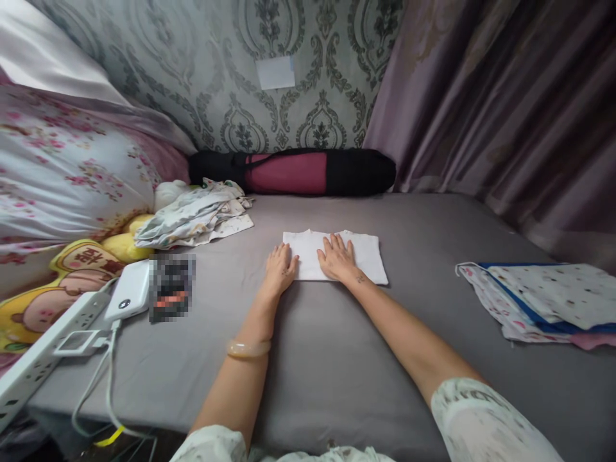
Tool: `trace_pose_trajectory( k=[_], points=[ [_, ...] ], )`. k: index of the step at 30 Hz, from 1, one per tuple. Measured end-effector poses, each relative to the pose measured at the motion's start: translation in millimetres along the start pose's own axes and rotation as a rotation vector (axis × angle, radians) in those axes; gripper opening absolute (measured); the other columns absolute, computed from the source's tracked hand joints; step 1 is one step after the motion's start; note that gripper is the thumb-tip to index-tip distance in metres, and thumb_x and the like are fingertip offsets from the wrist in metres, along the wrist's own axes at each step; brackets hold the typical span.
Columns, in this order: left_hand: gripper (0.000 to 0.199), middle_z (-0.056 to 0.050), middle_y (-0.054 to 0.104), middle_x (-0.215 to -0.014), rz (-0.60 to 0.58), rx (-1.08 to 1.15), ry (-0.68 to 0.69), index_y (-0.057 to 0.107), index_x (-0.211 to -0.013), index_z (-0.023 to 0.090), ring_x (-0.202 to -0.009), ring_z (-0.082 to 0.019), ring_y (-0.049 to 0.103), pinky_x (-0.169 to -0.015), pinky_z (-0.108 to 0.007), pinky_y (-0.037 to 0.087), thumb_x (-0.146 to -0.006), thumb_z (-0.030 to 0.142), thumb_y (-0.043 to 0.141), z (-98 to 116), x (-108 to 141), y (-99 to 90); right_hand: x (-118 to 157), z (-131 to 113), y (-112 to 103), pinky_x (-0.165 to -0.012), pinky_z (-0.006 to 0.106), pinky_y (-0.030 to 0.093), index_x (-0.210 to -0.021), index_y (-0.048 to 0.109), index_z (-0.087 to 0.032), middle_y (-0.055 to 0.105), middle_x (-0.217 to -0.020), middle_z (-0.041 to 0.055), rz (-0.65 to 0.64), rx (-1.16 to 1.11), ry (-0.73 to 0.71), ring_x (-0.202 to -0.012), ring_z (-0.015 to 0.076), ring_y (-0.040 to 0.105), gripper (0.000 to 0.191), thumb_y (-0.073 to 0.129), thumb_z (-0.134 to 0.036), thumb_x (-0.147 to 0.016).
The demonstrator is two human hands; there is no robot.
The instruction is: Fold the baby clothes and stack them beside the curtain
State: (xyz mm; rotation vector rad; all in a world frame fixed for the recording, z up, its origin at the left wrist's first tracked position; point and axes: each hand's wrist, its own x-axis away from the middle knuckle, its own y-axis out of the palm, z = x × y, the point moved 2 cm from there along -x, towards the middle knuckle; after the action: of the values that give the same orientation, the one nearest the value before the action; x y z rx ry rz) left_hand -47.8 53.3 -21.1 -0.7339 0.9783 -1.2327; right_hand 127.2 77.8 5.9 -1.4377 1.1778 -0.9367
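Note:
A white folded cloth [368, 258] lies flat on the grey sheet in the middle of the view, its long side running left to right. My left hand [282, 266] rests at the cloth's left end, palm down with the fingers apart, partly over its edge. On the middle of the cloth lies my right hand [337, 258], also palm down, fingers spread. Neither hand grips anything. The cloth's top edge is slightly uneven.
At the right lies a stack of folded patterned cloths [553, 298]. A crumpled cloth pile [197, 215] is at the back left, near a black and red long bag [289, 172]. Front left are a power strip [48, 353], a white power bank [129, 289] and cables.

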Motion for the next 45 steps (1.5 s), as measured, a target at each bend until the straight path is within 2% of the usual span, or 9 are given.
trace_pose_trajectory(
  k=[5,10,14,18,24,29,33,38,45],
  points=[
    [0.049,-0.017,0.044,-0.147,0.008,0.027,-0.002,0.045,-0.139,0.012,-0.141,-0.030,0.034,-0.114,-0.048,0.031,-0.094,0.032,0.046,0,1,-0.3,-4,-20,4,-0.116,0.052,0.007,-0.151,0.032,-0.014,0.023,-0.159,0.0135,0.027,-0.036,-0.082,-0.147,0.0274,0.015,0.059,0.023,-0.042,-0.100],
    [0.050,-0.015,0.042,-0.150,-0.025,0.057,-0.031,0.044,-0.140,0.014,-0.143,-0.029,0.031,-0.115,-0.047,0.027,-0.094,0.033,0.045,2,2,-3.4,-6,-21,12,-0.116,0.053,0.008,-0.150,0.032,-0.016,0.025,-0.159,0.0117,0.040,-0.014,-0.069,-0.146,0.0269,0.017,0.059,0.022,-0.043,-0.099],
    [0.049,-0.015,0.041,-0.150,-0.040,0.059,-0.065,0.043,-0.141,0.013,-0.143,-0.031,0.030,-0.116,-0.050,0.024,-0.095,0.032,0.044,6,4,-7.8,-7,-22,9,-0.116,0.053,0.008,-0.150,0.033,-0.015,0.025,-0.159,0.0119,0.017,-0.015,-0.056,-0.146,0.0276,0.017,0.058,0.023,-0.042,-0.099],
    [0.048,-0.015,0.042,-0.150,-0.046,0.074,-0.073,0.044,-0.140,0.014,-0.143,-0.031,0.030,-0.115,-0.052,0.025,-0.095,0.031,0.044,9,4,-11.8,-10,-34,6,-0.116,0.053,0.007,-0.150,0.033,-0.013,0.024,-0.159,0.0142,0.013,-0.025,-0.055,-0.146,0.0286,0.016,0.058,0.024,-0.040,-0.099],
    [0.043,-0.014,0.046,-0.147,0.049,0.130,-0.162,0.048,-0.137,0.017,-0.142,-0.030,0.033,-0.114,-0.053,0.029,-0.095,0.027,0.041,-1,1,-15.7,-10,-45,12,-0.116,0.051,0.009,-0.148,0.036,-0.014,0.026,-0.158,0.0131,0.064,-0.025,-0.087,-0.145,0.0279,0.018,0.057,0.026,-0.040,-0.098],
    [0.041,-0.014,0.057,-0.137,0.171,0.203,-0.288,0.055,-0.129,0.015,-0.138,-0.028,0.040,-0.114,-0.050,0.032,-0.091,0.017,0.040,-15,-5,-23.7,-15,-49,8,-0.115,0.054,0.012,-0.148,0.037,-0.011,0.025,-0.158,0.0156,-0.012,-0.010,-0.048,-0.145,0.0303,0.019,0.058,0.026,-0.038,-0.098],
    [0.042,-0.015,0.059,-0.133,0.237,0.262,-0.341,0.056,-0.128,0.014,-0.134,-0.025,0.046,-0.112,-0.045,0.036,-0.090,0.015,0.037,-24,-7,-28.4,-22,-71,8,-0.116,0.052,0.009,-0.148,0.035,-0.009,0.024,-0.158,0.0154,0.004,-0.010,-0.107,-0.147,0.0280,0.015,0.058,0.024,-0.036,-0.098],
    [0.042,-0.016,0.059,-0.132,0.255,0.322,-0.374,0.055,-0.128,0.013,-0.129,-0.024,0.051,-0.109,-0.043,0.039,-0.091,0.015,0.035,-28,-7,-29.1,-31,-97,16,-0.117,0.050,0.006,-0.150,0.029,-0.006,0.022,-0.159,0.0133,0.011,-0.050,-0.185,-0.147,0.0256,0.013,0.061,0.023,-0.036,-0.098],
    [0.042,-0.016,0.060,-0.130,0.257,0.353,-0.402,0.055,-0.128,0.010,-0.124,-0.023,0.054,-0.108,-0.040,0.040,-0.091,0.016,0.035,-31,-6,-32.8,-37,-102,26,-0.117,0.048,0.010,-0.150,0.029,-0.005,0.021,-0.159,0.0134,-0.030,-0.031,-0.191,-0.146,0.0249,0.017,0.064,0.024,-0.040,-0.097]
  ],
)
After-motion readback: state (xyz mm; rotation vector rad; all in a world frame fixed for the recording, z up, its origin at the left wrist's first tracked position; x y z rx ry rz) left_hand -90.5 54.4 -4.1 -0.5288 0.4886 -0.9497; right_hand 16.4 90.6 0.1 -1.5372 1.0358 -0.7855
